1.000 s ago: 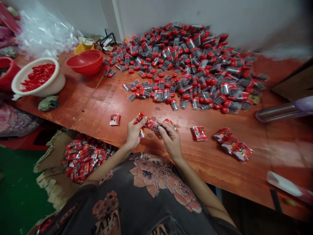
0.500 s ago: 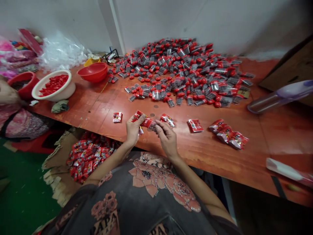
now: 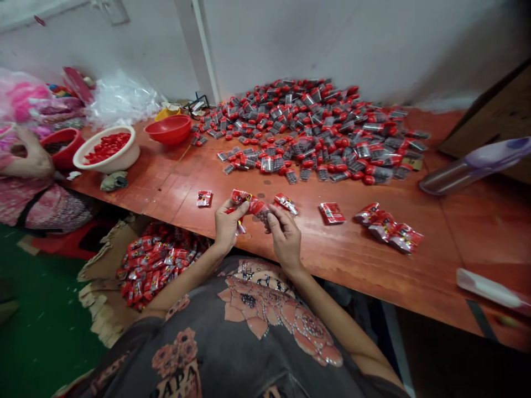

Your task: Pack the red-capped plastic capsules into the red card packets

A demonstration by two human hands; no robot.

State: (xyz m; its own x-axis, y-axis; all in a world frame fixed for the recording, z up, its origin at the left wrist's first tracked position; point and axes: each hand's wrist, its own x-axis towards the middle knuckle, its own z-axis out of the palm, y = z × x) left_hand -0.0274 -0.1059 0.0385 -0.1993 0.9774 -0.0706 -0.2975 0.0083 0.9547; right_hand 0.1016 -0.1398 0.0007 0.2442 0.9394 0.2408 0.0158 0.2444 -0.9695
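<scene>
Both hands meet over the near edge of a red wooden table (image 3: 174,182). My left hand (image 3: 227,225) pinches a red printed packet (image 3: 240,197) between thumb and fingers. My right hand (image 3: 284,235) grips a small clear tube with a red cap (image 3: 259,209) at the packet's mouth. Another red packet (image 3: 285,203) lies just beyond my right hand. A single packet (image 3: 204,198) lies to the left, one more (image 3: 331,213) to the right.
A big heap of red-capped tubes (image 3: 315,132) covers the far table. Filled packets (image 3: 392,230) lie at right. A white bowl of red caps (image 3: 107,150) and a red bowl (image 3: 169,129) stand left. A cardboard box of packets (image 3: 153,265) sits below. Another person's arm (image 3: 29,163) is at far left.
The head camera has tilted up and shifted, showing more wall and the person at left. My hands stay together on the packet and tube, barely moved.
</scene>
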